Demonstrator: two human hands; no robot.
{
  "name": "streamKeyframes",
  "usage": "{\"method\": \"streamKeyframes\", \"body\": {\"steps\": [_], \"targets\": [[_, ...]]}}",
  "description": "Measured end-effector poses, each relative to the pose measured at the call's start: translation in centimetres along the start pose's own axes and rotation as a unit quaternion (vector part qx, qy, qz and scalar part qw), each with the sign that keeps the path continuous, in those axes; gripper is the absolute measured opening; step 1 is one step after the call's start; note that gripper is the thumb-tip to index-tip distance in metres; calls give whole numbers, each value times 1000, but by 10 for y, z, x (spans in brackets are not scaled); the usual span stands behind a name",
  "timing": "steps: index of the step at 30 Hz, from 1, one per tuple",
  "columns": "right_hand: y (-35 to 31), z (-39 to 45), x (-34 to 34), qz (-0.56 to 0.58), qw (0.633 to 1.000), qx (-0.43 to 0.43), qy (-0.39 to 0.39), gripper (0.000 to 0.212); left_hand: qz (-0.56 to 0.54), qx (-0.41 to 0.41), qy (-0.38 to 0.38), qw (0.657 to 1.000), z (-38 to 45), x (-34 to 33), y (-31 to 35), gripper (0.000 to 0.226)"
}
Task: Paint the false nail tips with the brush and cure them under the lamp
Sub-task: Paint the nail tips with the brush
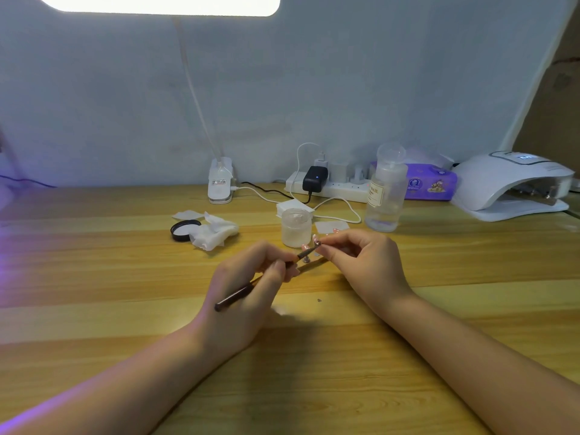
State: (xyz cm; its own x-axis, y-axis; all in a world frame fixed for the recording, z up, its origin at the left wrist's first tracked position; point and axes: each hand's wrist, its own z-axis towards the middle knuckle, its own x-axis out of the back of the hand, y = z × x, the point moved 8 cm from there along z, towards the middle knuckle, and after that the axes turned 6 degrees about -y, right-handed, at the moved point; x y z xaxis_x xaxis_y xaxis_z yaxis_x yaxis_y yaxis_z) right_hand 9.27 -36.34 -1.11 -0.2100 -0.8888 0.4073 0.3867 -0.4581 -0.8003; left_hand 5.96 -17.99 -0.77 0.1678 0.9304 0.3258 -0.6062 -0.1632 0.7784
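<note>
Nail tip point(316, 243) met the brush point(251, 285) above the wooden table point(94, 277).
Left hand point(248, 290) gripped the dark brush like a pen, bristles touching the tip pinched in the right hand point(361, 259). Behind stood a frosted jar point(296, 227), a clear bottle point(386, 189) and the white curing lamp point(511, 186), far right.

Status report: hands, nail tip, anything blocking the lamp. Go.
Left hand grips brush; right hand pinches nail tip. Brush end at tip. Curing lamp far right, mouth unobstructed.
</note>
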Motion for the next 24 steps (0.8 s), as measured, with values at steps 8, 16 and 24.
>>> {"method": "streamKeyframes", "body": {"steps": [8,16,24], "targets": [[1,0,-1,8,1000,0,-4,16,-32,4,49,998,1,6,-1,17],[2,0,1,22,1000,5,-2,24,-60,21,4,998,-1,-1,1,22],[0,0,-2,53,998,5,-18,20,-62,18,47,997,4,7,-5,22]]}}
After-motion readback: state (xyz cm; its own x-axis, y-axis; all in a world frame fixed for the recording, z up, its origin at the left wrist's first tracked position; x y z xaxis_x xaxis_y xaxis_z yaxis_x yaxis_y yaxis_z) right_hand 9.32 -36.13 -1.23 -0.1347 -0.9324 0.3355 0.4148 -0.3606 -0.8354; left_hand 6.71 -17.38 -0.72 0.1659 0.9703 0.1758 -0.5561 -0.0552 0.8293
